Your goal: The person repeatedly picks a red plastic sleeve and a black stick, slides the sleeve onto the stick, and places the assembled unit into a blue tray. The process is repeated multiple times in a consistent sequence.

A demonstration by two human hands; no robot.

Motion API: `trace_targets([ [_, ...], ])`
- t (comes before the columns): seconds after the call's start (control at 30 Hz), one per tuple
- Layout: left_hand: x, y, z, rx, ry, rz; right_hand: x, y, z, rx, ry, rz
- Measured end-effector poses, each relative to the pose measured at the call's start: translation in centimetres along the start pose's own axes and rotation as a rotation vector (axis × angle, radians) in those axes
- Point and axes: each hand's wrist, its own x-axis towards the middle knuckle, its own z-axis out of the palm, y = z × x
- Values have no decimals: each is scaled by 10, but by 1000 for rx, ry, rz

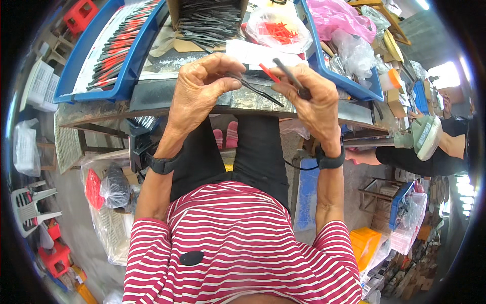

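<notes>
My left hand (205, 83) pinches a slim black stick-like piece (260, 92) between thumb and fingertips, above the near edge of the workbench (253, 104). Close beside it, my right hand (311, 91) is closed round a dark rod-shaped tool (289, 76). A small red strip (269, 72) also pokes out from its thumb and fingers. The two hands are apart. Just beyond them lies a white sheet (263, 52). Behind that, an open plastic bag holds several red strips (280, 32). Many slim black pieces (210, 23) fill a cardboard box at the back.
On the left, a blue tray (129, 76) holds rows of red-and-black pieces. Another blue tray (349, 81) on the right bears plastic bags and loose items. Another person's leg (405, 158) shows at the right. A plastic bag of items (109, 202) sits below the bench.
</notes>
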Motion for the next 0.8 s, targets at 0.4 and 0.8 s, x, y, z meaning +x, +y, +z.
trace_targets([
  [0.4,1,-11,3,-133,-18,31,-14,-12,10,-293,-36,-147],
  [0.8,-1,-10,3,-106,-22,23,-18,-11,14,-338,-51,-176],
])
